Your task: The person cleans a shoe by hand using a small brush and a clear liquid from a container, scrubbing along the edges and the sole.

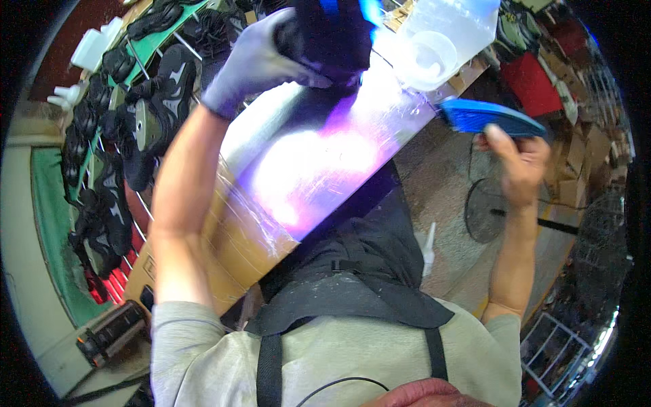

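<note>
My left hand (261, 64), in a pale grey glove, is closed on a dark shoe-like item (332, 41) above the far end of a shiny, film-covered work surface (271, 169). Blue light edges the item's top, and its exact shape is lost in the dark. My bare right hand (519, 163) is off to the right, past the surface's edge. Its thumb and fingers pinch the lower edge of a blue, curved, flat piece with fine ridges (491, 117). What kind of thing that piece is, I cannot tell.
Racks of black shoes (173, 88) stand along the left. A translucent plastic container (427, 57) sits at the far end of the surface. A round dark base (485, 210) and a white nozzle-tipped bottle (428, 247) are on the right; a black-and-orange cylinder (112, 332) is lower left.
</note>
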Motion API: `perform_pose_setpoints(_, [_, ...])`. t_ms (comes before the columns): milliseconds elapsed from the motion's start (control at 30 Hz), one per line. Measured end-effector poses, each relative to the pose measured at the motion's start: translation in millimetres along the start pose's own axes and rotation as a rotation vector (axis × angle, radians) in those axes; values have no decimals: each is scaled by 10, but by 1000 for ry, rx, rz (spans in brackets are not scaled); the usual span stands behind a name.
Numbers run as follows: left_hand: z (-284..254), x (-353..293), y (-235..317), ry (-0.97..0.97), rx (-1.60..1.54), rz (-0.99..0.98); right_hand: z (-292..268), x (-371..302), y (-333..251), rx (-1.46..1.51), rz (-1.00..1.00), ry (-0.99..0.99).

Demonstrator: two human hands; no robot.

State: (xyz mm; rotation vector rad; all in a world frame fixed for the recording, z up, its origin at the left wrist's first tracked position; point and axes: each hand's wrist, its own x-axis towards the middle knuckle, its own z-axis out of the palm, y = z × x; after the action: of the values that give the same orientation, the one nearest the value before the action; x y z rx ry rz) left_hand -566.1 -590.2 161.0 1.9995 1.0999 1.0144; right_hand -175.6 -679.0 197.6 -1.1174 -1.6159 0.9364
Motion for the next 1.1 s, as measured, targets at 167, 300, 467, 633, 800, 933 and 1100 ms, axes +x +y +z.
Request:
perform_pose_setpoints(167, [-235, -493, 107, 217, -306, 8, 792, -132, 520, 133, 117, -117])
perform_pose_setpoints(300, [-1118, -695, 120, 126, -437, 167, 1065, -41, 610, -30, 105, -212])
perform_pose_setpoints(467, [-582, -1376, -109, 149, -1334, 68, 1230, -200, 564, -97, -2, -262])
perform_pose_setpoints(633, [-236, -1902, -750, 597, -1216, -74, 1446, -471, 526, -43, 46, -118])
perform_pose_setpoints(800, [59, -1726, 146, 259, -1595, -66, 1720, -685, 577, 169, 174, -41])
perform_pose_setpoints(933, [-37, -1841, 74, 244, -1475, -193, 1403, -443, 858, 863, 447, 132])
perform_pose_setpoints(1100, [85, -1821, -364, 380, -1451, -485, 481, 93, 711, 697, 240, 241])
